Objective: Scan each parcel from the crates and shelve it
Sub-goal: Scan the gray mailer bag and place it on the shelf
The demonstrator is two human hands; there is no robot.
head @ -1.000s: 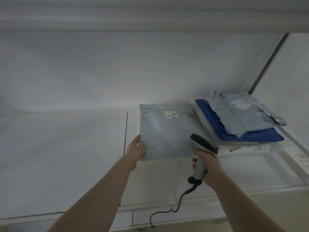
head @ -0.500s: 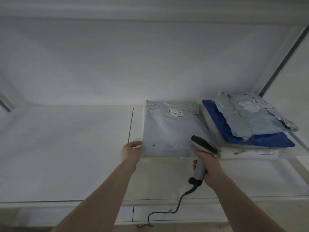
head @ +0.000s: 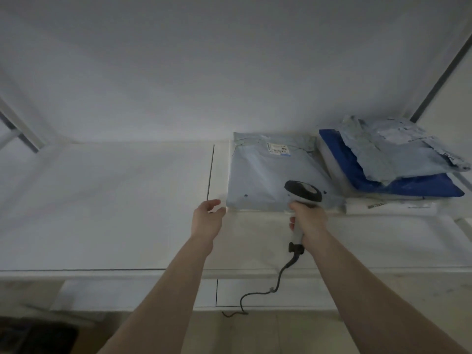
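A flat pale-blue parcel (head: 265, 175) with a white label near its far edge lies on the white shelf (head: 115, 200), pushed against the back wall. My left hand (head: 208, 218) hovers just off the parcel's near left corner, fingers loosely curled and holding nothing. My right hand (head: 307, 221) grips the handle of a grey-and-black barcode scanner (head: 302, 191), whose head sits over the parcel's near right corner. The scanner's cable (head: 275, 287) hangs down past the shelf edge.
A stack of parcels (head: 398, 172) sits at the right of the shelf: a crumpled pale-blue bag on a dark-blue one, on white ones. A dark upright post (head: 441, 70) stands at the back right. A seam (head: 210, 172) splits the shelf boards; a lower shelf shows below.
My left hand has let go of the pale-blue parcel's near left corner and drawn slightly back. The parcel now lies still on the shelf. The view has tilted down a little.
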